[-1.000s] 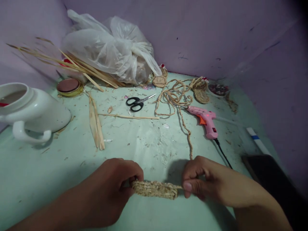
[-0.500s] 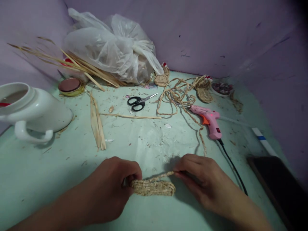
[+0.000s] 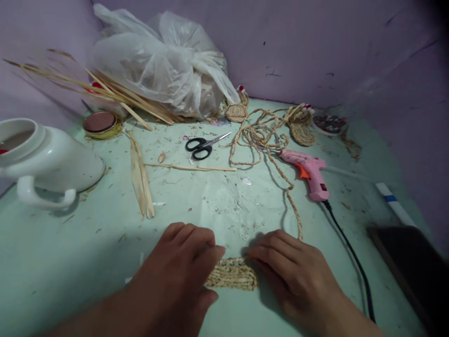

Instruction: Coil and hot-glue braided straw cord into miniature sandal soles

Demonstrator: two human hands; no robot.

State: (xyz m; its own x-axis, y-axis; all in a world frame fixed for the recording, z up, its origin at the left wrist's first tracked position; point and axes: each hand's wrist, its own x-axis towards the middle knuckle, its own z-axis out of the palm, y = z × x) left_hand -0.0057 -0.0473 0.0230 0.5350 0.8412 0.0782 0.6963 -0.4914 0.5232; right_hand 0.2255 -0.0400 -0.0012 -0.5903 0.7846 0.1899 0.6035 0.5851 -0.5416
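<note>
My L hand (image 3: 182, 262) is over the left end of the woven piece (image 3: 233, 276), thumb & index tips parted, w/ the piece's upper & lower edges running out btwn them. That end is hidden under my fingers, so can't tell how firmly it's held, if at all. My R hand (image 3: 298, 271) is at the other end, fingertips drawn nearly together on the braided cord (image 3: 295, 215) where it meets the piece's upper right corner; the thumb is mostly out of sight.

So the woven piece lies btwn my two hands, low & roughly mid-view, long side running L to R, its near edge & rounded right end in plain sight. R palm is just beside that right end. The cord runs from behind my R hand up past the pink glue gun (image 3: 310, 171) to a loose tangle by its nozzle.

Farther up the green table (image 3: 217, 224): black-handled scissors (image 3: 202, 152), blades pointing up-right, w/ a thin straw strip (image 3: 196, 168) just below. Flat dry leaves (image 3: 142, 187) lie L of that, & the white jug (image 3: 70, 154) is at far L. Knotted plastic bag (image 3: 164, 70) sits at the back. Dark flat slab (image 3: 410, 262) is R of my R hand, w/ the gun's black cable btwn.
</note>
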